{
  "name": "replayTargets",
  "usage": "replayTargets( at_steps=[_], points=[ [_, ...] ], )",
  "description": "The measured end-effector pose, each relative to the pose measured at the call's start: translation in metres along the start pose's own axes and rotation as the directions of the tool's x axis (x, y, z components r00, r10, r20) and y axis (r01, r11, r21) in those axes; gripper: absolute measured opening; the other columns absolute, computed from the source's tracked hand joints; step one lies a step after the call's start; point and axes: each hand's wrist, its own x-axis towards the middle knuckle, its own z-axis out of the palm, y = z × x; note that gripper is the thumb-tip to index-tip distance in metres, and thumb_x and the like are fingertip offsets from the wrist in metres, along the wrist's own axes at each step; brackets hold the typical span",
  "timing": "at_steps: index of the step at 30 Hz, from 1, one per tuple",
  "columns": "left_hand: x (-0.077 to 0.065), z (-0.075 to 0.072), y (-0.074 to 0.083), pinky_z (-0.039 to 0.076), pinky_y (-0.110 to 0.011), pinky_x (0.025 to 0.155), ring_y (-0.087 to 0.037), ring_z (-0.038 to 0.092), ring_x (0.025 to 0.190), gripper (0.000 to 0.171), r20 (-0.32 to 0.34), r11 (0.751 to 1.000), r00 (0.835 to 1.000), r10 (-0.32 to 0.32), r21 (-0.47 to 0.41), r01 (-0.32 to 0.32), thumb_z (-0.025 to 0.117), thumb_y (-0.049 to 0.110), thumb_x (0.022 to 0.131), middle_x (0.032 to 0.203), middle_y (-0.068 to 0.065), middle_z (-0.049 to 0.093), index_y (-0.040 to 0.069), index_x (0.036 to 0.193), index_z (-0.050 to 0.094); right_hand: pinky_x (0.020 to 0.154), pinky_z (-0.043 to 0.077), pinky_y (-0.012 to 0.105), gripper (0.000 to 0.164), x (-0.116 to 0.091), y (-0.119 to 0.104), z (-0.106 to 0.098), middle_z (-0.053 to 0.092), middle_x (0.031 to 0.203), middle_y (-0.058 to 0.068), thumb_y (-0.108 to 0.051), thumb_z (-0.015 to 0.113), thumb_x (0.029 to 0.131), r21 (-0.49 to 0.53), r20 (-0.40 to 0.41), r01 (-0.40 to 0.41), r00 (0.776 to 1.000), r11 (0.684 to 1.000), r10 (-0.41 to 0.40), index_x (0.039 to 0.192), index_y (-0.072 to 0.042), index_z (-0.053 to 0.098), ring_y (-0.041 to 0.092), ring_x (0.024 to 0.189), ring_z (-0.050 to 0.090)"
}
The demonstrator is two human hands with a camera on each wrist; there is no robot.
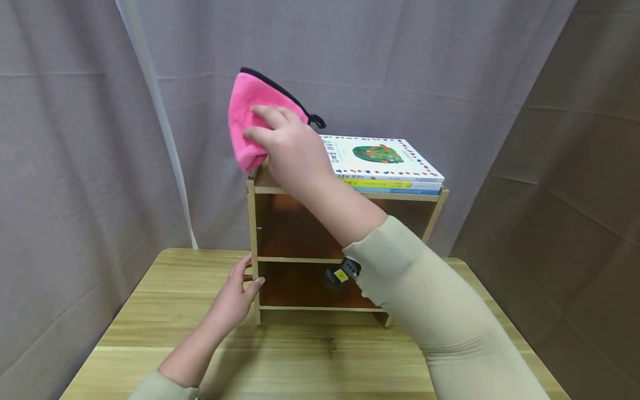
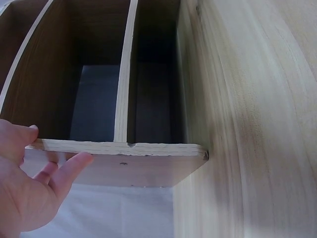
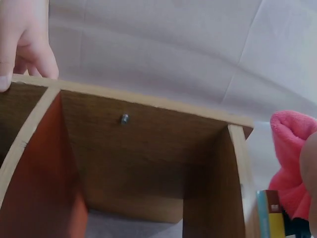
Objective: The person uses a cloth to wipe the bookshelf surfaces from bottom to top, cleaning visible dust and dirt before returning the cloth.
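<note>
My right hand [image 1: 297,147] holds a pink cloth [image 1: 242,103] with black edging and a small black loop, above the top left corner of a small wooden shelf [image 1: 252,228]. In the right wrist view the cloth [image 3: 287,163] bunches beside the shelf's top board. Low on the shelf's left side, my left hand [image 1: 236,297] grips the upright panel by its front edge. The thumb lies at the front, with fingers along the outer face. From the left wrist view, this hand [image 2: 34,183] straddles the panel edge [image 2: 99,146].
Several books [image 1: 380,158] lie stacked on the shelf top, right of the cloth. The shelf stands on a wooden table [image 1: 165,311] before grey curtains [image 1: 400,66]. A small metal peg [image 3: 125,119] sticks out inside the side panel. A dark strapped device [image 1: 345,273] hangs at my right wrist.
</note>
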Motion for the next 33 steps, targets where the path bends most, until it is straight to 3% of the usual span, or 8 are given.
replayTargets(
  at_steps=[4,8,11,14,19,25,28,33],
  points=[
    [0.0,0.0,0.001,0.044,-0.055,0.102,-0.036,0.045,0.132,0.067,0.002,1.0,1.0,-0.002,0.002,0.002,0.055,0.025,0.103,0.154,-0.015,0.029,0.013,0.158,0.017,0.094,0.051,0.032,0.031,0.007,0.008,0.007,0.059,0.135,0.005,-0.01,0.055,0.099,-0.007,0.103,-0.08,0.991,0.997,0.08,0.12,-0.022,0.073,0.02,0.126,0.052],
    [0.0,0.0,0.0,0.045,-0.055,0.101,-0.035,0.045,0.132,0.067,0.002,1.0,1.0,-0.001,0.001,0.001,0.056,0.024,0.103,0.154,-0.015,0.029,0.013,0.158,0.018,0.088,0.05,0.028,0.034,0.013,0.011,0.012,0.061,0.127,0.001,-0.006,0.05,0.099,0.006,0.187,-0.15,0.971,0.989,0.147,0.117,-0.023,0.073,0.017,0.113,0.057],
    [0.0,-0.001,0.0,0.044,-0.056,0.102,-0.036,0.045,0.132,0.066,0.003,1.0,1.0,0.0,0.001,0.0,0.056,0.023,0.103,0.154,-0.015,0.029,0.013,0.157,0.019,0.081,0.05,0.031,0.038,0.017,0.008,0.014,0.06,0.124,-0.002,-0.008,0.046,0.097,-0.036,0.296,-0.196,0.935,0.98,0.198,0.121,-0.026,0.069,0.018,0.105,0.059],
    [0.0,-0.001,0.0,0.043,-0.057,0.102,-0.036,0.045,0.131,0.065,0.005,1.0,1.0,0.002,0.001,-0.002,0.055,0.023,0.103,0.154,-0.016,0.029,0.012,0.156,0.02,0.076,0.051,0.036,0.036,0.019,0.003,0.016,0.061,0.118,-0.002,-0.012,0.043,0.097,-0.098,0.411,-0.231,0.877,0.968,0.25,0.121,-0.026,0.066,0.02,0.098,0.06],
    [0.001,-0.002,0.0,0.043,-0.056,0.102,-0.036,0.044,0.132,0.064,0.014,1.0,1.0,-0.01,0.002,0.01,0.055,0.024,0.103,0.154,-0.016,0.029,0.009,0.155,0.02,0.076,0.05,0.04,0.024,0.019,-0.003,0.019,0.063,0.103,-0.003,-0.023,0.046,0.097,-0.182,0.519,-0.236,0.801,0.954,0.298,0.115,-0.025,0.06,0.018,0.09,0.059],
    [0.001,-0.002,0.0,0.043,-0.057,0.101,-0.036,0.044,0.132,0.065,0.014,1.0,1.0,0.003,0.015,-0.003,0.054,0.026,0.103,0.154,-0.016,0.029,0.008,0.155,0.02,0.093,0.045,0.042,0.04,0.017,-0.008,0.018,0.063,0.104,-0.003,-0.046,0.039,0.101,-0.255,0.596,-0.198,0.739,0.947,0.315,0.13,-0.023,0.054,0.018,0.095,0.058],
    [0.002,-0.002,0.0,0.043,-0.056,0.101,-0.035,0.044,0.131,0.064,0.01,1.0,1.0,0.01,0.015,-0.01,0.055,0.025,0.103,0.153,-0.015,0.03,0.009,0.155,0.021,0.094,0.043,0.041,0.043,0.018,-0.01,0.018,0.061,0.098,-0.002,-0.049,0.032,0.102,-0.275,0.614,-0.207,0.713,0.939,0.337,0.126,-0.021,0.055,0.017,0.092,0.057],
    [0.002,-0.001,-0.001,0.045,-0.055,0.1,-0.035,0.046,0.13,0.064,0.004,1.0,1.0,0.009,0.015,-0.009,0.055,0.024,0.103,0.152,-0.015,0.032,0.011,0.155,0.022,0.088,0.046,0.041,0.042,0.018,-0.012,0.019,0.059,0.088,-0.002,-0.049,0.028,0.103,-0.284,0.628,-0.212,0.696,0.935,0.349,0.117,-0.02,0.055,0.016,0.088,0.057]
  ],
)
